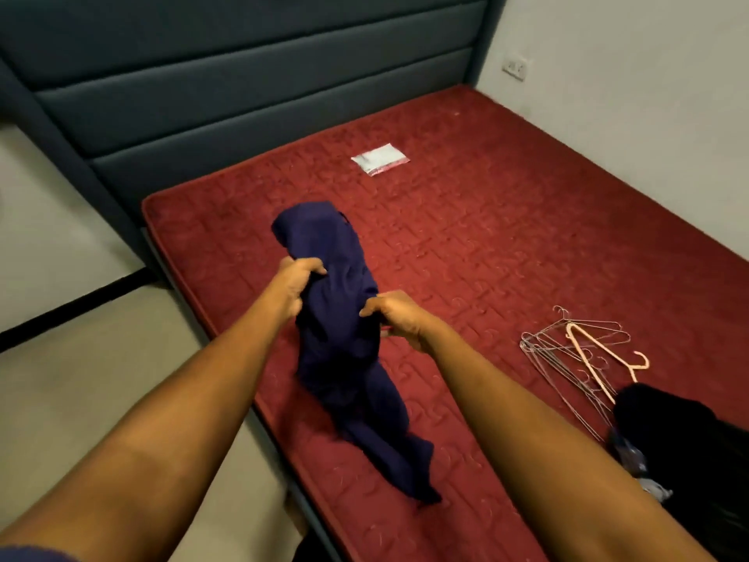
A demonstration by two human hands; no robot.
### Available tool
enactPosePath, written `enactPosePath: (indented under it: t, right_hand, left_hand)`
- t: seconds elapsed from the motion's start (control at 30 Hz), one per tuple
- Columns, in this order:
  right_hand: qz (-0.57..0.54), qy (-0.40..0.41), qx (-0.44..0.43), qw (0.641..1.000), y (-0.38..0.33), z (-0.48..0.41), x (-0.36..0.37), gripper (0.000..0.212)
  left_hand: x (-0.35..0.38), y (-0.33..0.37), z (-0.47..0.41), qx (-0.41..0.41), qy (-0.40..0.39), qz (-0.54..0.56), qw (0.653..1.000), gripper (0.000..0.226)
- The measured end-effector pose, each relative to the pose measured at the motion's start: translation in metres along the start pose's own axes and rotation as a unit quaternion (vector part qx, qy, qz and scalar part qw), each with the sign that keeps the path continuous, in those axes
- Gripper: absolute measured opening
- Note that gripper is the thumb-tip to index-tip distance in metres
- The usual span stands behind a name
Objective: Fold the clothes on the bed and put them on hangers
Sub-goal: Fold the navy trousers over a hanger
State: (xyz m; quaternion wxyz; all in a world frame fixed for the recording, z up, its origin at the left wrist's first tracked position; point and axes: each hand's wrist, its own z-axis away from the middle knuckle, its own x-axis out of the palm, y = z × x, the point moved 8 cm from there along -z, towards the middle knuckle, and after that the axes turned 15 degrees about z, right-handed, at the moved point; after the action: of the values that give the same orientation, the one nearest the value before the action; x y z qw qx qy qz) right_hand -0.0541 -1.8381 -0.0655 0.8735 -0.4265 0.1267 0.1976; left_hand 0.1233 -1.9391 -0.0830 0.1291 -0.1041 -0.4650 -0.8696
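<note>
A dark navy garment point(344, 326) hangs bunched over the red mattress point(506, 245), its lower end trailing on the bed near the front edge. My left hand point(298, 283) grips its left side with curled fingers. My right hand point(395, 316) grips its right side at about the same height. A bundle of thin wire hangers point(567, 358) lies on the mattress to the right, with one pink plastic hanger point(600, 358) on top. Right of the hangers lies a pile of dark clothes point(681, 448).
A small white plastic packet point(379, 159) lies near the head of the bed. A dark padded headboard point(243, 83) stands behind, a white wall with a socket point(514, 67) at the right. Pale tiled floor point(73, 358) runs along the bed's left side.
</note>
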Motion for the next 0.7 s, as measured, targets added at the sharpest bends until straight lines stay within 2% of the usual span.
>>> enactPosePath:
  t: [0.07,0.17,0.3,0.43,0.5,0.57,0.63,0.7]
  right_hand:
    - [0.124,0.015,0.050,0.991,0.011,-0.041,0.006,0.017]
    - [0.328,-0.008,0.057,0.943,0.012,-0.083,0.019,0.018]
    - [0.446,-0.073,0.018,0.892,-0.009,-0.120,0.055,0.024]
    - [0.515,-0.100,-0.045,0.850,-0.033,-0.141,0.083,0.014]
    - [0.541,-0.100,-0.079,0.831,-0.042,-0.148,0.090,0.021]
    - [0.569,-0.106,-0.113,0.807,-0.050,-0.154,0.092,0.025]
    - [0.602,-0.118,-0.130,0.779,-0.053,-0.163,0.088,0.022]
    - [0.628,-0.121,-0.137,0.756,-0.049,-0.179,0.078,0.020]
  left_hand:
    - [-0.028,-0.026,-0.034,-0.034,0.032,-0.086,0.995,0.063]
    - [-0.079,-0.072,-0.076,-0.059,0.057,-0.232,0.969,0.073]
    - [-0.139,-0.112,-0.095,-0.105,0.072,-0.249,0.960,0.089]
    - [-0.160,-0.127,-0.088,-0.208,0.060,-0.098,0.971,0.069]
    - [-0.169,-0.136,-0.090,-0.253,0.066,-0.071,0.963,0.056]
    - [-0.173,-0.131,-0.097,-0.215,0.097,-0.083,0.968,0.039]
    - [-0.175,-0.113,-0.106,-0.122,0.131,-0.165,0.970,0.037]
    - [-0.172,-0.102,-0.107,-0.076,0.148,-0.227,0.960,0.027]
